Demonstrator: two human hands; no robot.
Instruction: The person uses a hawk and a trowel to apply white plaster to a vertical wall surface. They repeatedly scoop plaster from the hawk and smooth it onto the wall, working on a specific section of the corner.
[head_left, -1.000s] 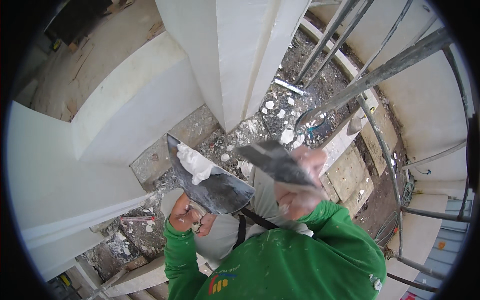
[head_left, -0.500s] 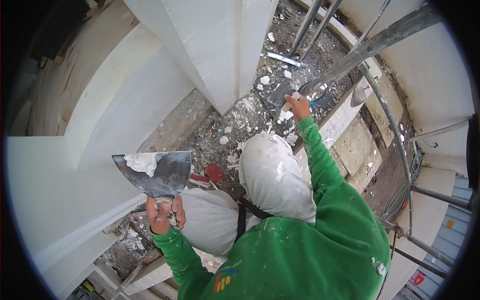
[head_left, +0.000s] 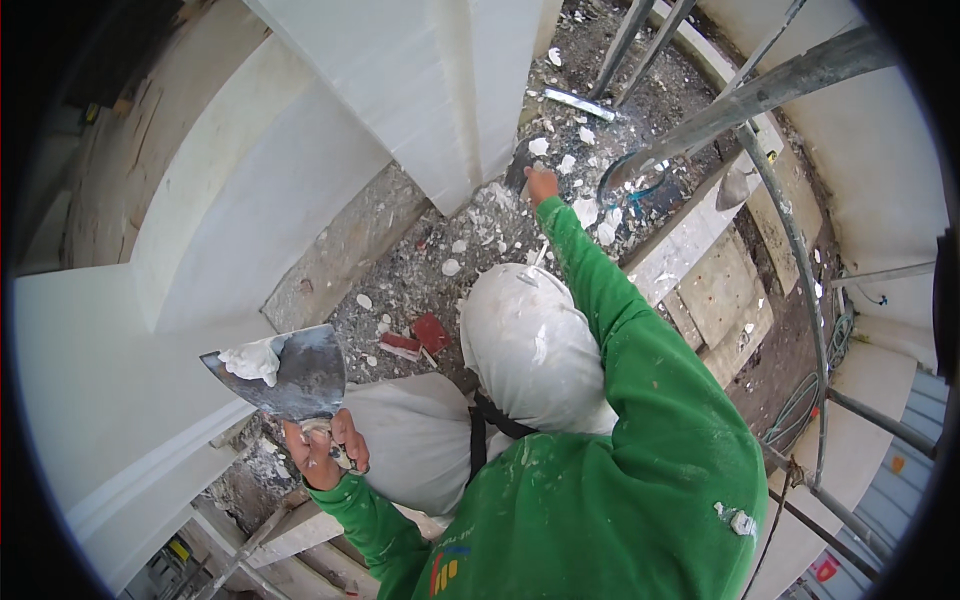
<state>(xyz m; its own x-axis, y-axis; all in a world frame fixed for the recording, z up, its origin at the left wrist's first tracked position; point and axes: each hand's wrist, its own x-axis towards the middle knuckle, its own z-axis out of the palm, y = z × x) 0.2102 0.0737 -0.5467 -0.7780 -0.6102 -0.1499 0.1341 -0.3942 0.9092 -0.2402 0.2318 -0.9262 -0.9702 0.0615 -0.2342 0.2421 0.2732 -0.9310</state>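
Observation:
My left hand (head_left: 322, 447) is wrapped round the handle of a wide putty knife (head_left: 308, 378), its dark metal blade turned upward. A lump of white putty (head_left: 252, 362) sits on the left part of that blade. Out at the end of my stretched arm, my right hand (head_left: 541, 184) is closed round a second putty knife (head_left: 519, 163). Its blade is seen nearly edge-on beside the lower edge of the pale wall corner (head_left: 425, 100); whether it touches the wall I cannot tell. Part of its handle is hidden by my fingers.
Grey scaffold poles (head_left: 750, 95) slant across the upper right. White putty scraps (head_left: 586, 211) and red broken pieces (head_left: 431, 333) litter the rough ground (head_left: 400, 275). A light metal strip (head_left: 580, 104) lies farther off. Pale slabs (head_left: 725, 290) and a coiled hose (head_left: 793, 405) are at right.
My right hand has swung left with its putty knife, from near the scaffold pole to the wall corner. My left hand's putty knife has shifted slightly left and down, still carrying putty.

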